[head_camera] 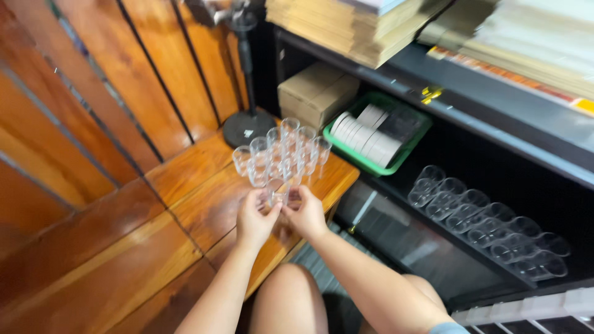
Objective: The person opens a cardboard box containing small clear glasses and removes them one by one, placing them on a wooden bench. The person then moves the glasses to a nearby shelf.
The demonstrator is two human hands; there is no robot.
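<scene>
Both my hands meet over a wooden ledge (204, 204) and pinch one small clear plastic cup (279, 193) between them. My left hand (255, 218) holds its left side and my right hand (305, 214) its right side. Just beyond the held cup stands a tight cluster of several clear cups (281, 151), upright on the wood. My bare knees show below my forearms.
A fan stand with a round black base (247, 127) rises behind the cups. A cardboard box (315, 93) and a green tray of white lids (377, 133) sit on a low shelf. More clear cups (489, 222) lie in rows at right. Stacked cardboard sheets (352, 25) fill the upper shelf.
</scene>
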